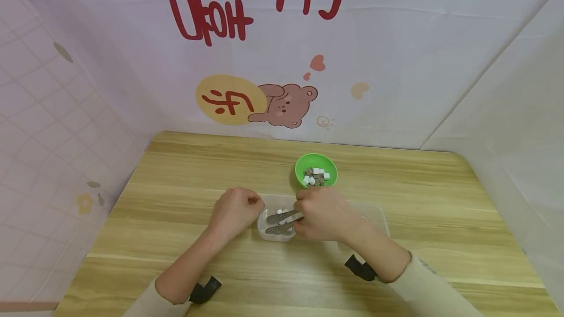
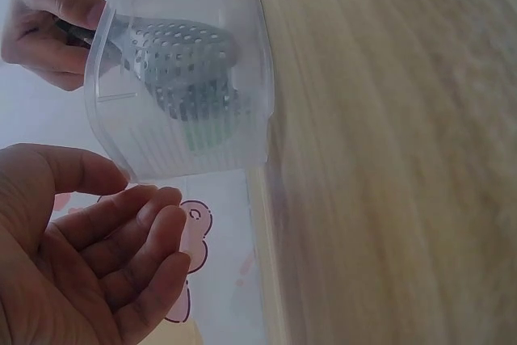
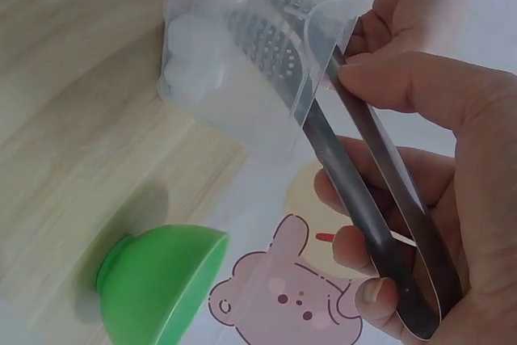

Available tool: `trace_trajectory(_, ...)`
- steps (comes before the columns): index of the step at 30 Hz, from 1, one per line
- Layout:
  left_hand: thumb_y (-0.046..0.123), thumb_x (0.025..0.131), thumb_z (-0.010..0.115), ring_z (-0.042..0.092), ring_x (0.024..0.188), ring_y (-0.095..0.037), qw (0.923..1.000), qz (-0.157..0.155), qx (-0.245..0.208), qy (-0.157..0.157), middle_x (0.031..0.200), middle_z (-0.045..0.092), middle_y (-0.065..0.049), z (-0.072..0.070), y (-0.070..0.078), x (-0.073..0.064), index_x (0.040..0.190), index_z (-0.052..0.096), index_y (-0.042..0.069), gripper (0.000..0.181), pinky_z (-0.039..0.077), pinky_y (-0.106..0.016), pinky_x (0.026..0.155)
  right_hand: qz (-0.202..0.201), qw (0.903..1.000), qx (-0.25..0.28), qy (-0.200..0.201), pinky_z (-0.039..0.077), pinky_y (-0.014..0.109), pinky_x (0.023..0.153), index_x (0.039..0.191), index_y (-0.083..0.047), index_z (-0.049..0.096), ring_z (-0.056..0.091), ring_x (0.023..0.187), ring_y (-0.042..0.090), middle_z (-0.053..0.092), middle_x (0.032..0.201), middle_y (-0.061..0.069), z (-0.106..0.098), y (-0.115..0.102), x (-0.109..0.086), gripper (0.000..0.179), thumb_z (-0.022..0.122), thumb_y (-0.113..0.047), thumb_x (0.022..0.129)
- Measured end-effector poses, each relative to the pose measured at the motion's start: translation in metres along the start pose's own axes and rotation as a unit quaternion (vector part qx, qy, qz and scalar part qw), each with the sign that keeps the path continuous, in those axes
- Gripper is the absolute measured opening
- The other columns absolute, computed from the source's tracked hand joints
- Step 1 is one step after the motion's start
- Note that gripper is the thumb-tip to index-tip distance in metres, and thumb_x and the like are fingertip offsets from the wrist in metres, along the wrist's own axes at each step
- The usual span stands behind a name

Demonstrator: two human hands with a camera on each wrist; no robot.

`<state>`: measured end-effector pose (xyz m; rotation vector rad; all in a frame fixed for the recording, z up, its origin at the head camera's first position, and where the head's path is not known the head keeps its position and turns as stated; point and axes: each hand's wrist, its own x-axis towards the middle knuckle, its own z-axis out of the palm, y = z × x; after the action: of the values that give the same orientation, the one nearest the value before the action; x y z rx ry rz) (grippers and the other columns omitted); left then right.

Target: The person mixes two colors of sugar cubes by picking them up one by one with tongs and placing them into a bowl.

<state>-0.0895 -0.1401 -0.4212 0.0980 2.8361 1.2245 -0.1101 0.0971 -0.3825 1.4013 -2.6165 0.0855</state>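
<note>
My right hand [image 1: 323, 212] grips metal tongs [image 3: 355, 175] with perforated heads, thumb on one arm and fingers round the other. Both tong heads dip, spread apart, into a clear plastic container [image 2: 121, 135]. White cubes [image 3: 194, 58] lie in that container around the heads. At its left side my left hand [image 1: 235, 209] pinches the rim corner between thumb and forefinger, the other fingers loosely bent below. Just behind stands a green bowl [image 1: 315, 160] with white and brown cubes [image 1: 316, 177] in it.
Partly behind my right forearm, a second clear plastic container part [image 1: 374, 212] lies on the wooden table [image 1: 220, 165]. White cloth walls [image 1: 387, 62] with printed drawings enclose the back and sides. Black straps or mounts [image 1: 361, 269] show by both wrists.
</note>
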Motion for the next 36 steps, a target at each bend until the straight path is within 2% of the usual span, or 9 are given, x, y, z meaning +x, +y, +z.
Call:
trace_trajectory(9,0.012,0.087,0.065,0.051,0.053,-0.01,0.9999,-0.004,-0.01,-0.001,0.067,0.068,0.01,-0.001,0.001,-0.001,0.081,0.082,0.014,0.019,0.039,-0.031,0.049,-0.033,0.9994,-0.003,0.01,0.028,0.022,0.044,0.062,-0.02,0.061,0.032,0.05,0.004,0.043,0.063,-0.012,0.003,0.0,0.001,0.025,0.082,-0.028,0.074)
trace_trajectory(15,0.011,0.087,0.065,0.051,0.052,-0.009,0.9999,-0.003,-0.013,-0.002,0.067,0.069,0.01,-0.001,0.002,-0.002,0.081,0.083,0.013,0.019,0.04,-0.031,0.049,-0.031,0.9994,-0.008,0.013,0.026,0.022,0.044,0.063,-0.018,0.061,0.031,0.05,0.005,0.041,0.062,-0.01,0.002,0.001,-0.001,0.026,0.082,-0.026,0.075)
trace_trajectory(19,0.011,0.087,0.064,0.052,0.054,-0.01,0.9999,-0.002,-0.014,-0.002,0.07,0.07,0.009,0.0,0.002,-0.002,0.081,0.083,0.013,0.019,0.042,-0.032,0.051,-0.019,0.9995,0.008,0.025,0.029,0.021,0.045,0.064,-0.017,0.063,0.035,0.052,0.005,0.043,0.064,-0.01,-0.001,0.004,-0.006,0.023,0.082,-0.024,0.076)
trace_trajectory(24,0.011,0.087,0.065,0.053,0.054,-0.01,1.0,-0.003,-0.009,-0.001,0.07,0.071,0.008,0.0,0.001,0.0,0.082,0.083,0.012,0.019,0.043,-0.032,0.052,0.005,0.9982,0.032,0.051,0.035,0.02,0.047,0.066,-0.018,0.064,0.043,0.053,0.003,0.051,0.067,-0.011,-0.005,0.013,-0.013,0.02,0.081,-0.022,0.077)
trace_trajectory(28,0.011,0.087,0.065,0.052,0.052,-0.011,1.0,-0.002,-0.007,-0.002,0.068,0.069,0.008,0.0,0.0,0.0,0.082,0.082,0.011,0.018,0.041,-0.032,0.05,0.018,0.9958,0.041,0.079,0.034,0.019,0.047,0.072,-0.018,0.071,0.041,0.055,0.002,0.052,0.069,-0.012,-0.01,0.021,-0.02,0.013,0.082,-0.022,0.077)
trace_trajectory(32,0.011,0.087,0.065,0.053,0.053,-0.011,1.0,-0.002,-0.006,-0.001,0.068,0.069,0.008,0.0,0.0,0.0,0.082,0.082,0.011,0.018,0.041,-0.032,0.05,0.028,0.9912,0.058,0.116,0.033,0.019,0.048,0.079,-0.016,0.076,0.042,0.058,0.002,0.057,0.072,-0.011,-0.016,0.03,-0.026,0.009,0.083,-0.022,0.078)
trace_trajectory(36,0.012,0.088,0.066,0.055,0.056,-0.011,1.0,-0.005,-0.007,-0.001,0.071,0.071,0.007,0.001,0.0,0.0,0.082,0.082,0.012,0.017,0.043,-0.032,0.051,0.045,0.9849,0.073,0.15,0.037,0.019,0.049,0.083,-0.014,0.079,0.05,0.058,0.002,0.067,0.078,-0.008,-0.023,0.041,-0.033,0.008,0.082,-0.02,0.078)
